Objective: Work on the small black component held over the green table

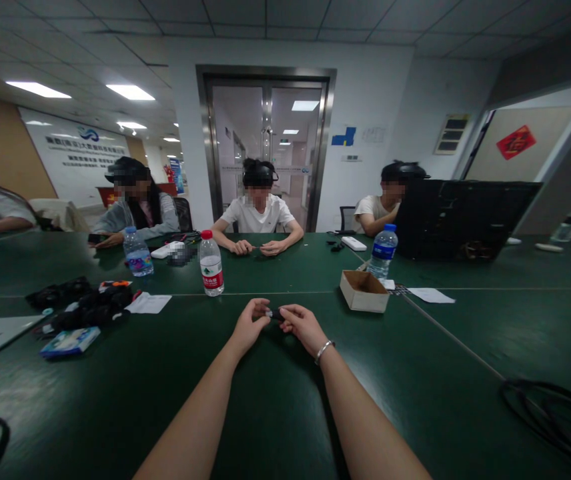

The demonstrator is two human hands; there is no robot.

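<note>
Both my hands meet over the green table (pixel 285 413). Between them is a small black piece with a silvery end (pixel 276 315), possibly a plug or USB stick; its exact kind is too small to make out. My right hand (pixel 305 327), with a silver bracelet (pixel 324 351) at the wrist, pinches the black part between thumb and fingers. At the silvery end, my left hand (pixel 250 325) has its thumb and fingers curled together around the tip. The fingers hide part of the piece.
A red-capped bottle (pixel 211 263) stands ahead to the left, an open cardboard box (pixel 364 300) to the right beside a blue-capped bottle (pixel 383 253). Black gear (pixel 93 307) lies left, a black cable (pixel 555 420) at right. Across the table sits a person (pixel 258 213).
</note>
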